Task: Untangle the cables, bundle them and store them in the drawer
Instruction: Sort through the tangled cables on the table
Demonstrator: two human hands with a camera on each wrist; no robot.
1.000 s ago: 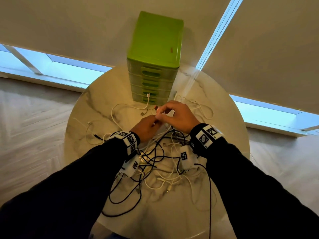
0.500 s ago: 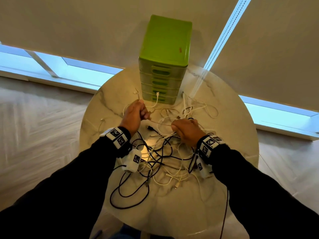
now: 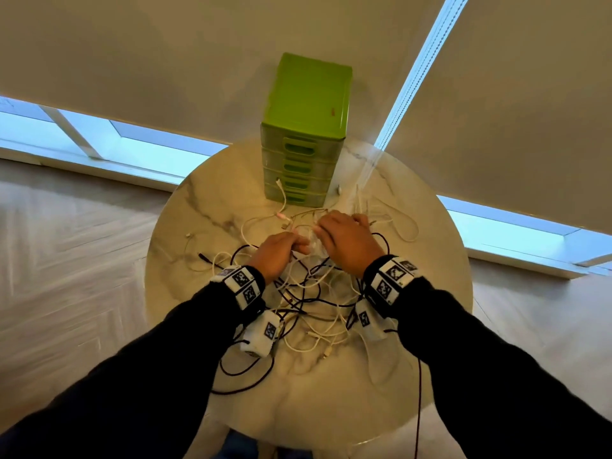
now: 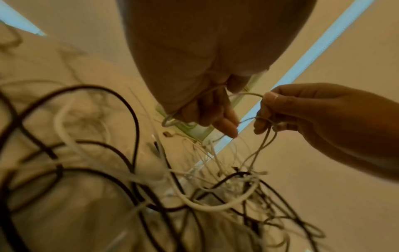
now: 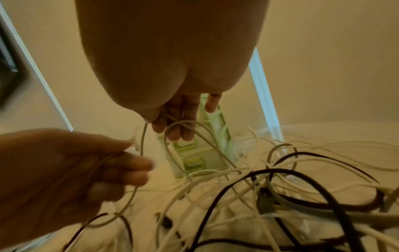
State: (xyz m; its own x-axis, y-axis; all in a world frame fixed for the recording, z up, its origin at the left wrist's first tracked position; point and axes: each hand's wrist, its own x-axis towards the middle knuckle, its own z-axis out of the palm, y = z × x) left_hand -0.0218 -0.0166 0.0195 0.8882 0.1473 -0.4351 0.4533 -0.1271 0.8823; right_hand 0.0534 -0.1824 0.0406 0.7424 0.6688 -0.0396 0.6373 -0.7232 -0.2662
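Cables [image 3: 311, 293]: one tangled heap of thin white and black leads, mid-table toward the near edge; too knotted to count, no common direction, loops run every way. A few white ones stray toward the far edge and right edge, one plug end lying against the drawer unit.

Drawer unit [image 3: 306, 140]: one, green plastic, boxy and upright at the far edge of the table, four drawer fronts visible, all closed, slot handles facing the person.

Table [image 3: 185, 226]: one, round, glossy marble-look top with grey veining.

Left hand [image 3: 280, 253] is above the heap; in the left wrist view its fingers [image 4: 226, 122] curl round a thin white cable [image 4: 246, 94]. Right hand [image 3: 347, 241] is just beside it, nearly touching; thumb and forefinger pinch the same thin cable, which arcs in a short span between the two hands, long axis roughly left to right. From the right hand's grip a loop hangs down into the heap.

Both wrists carry white bands with black square markers; sleeves are dark.
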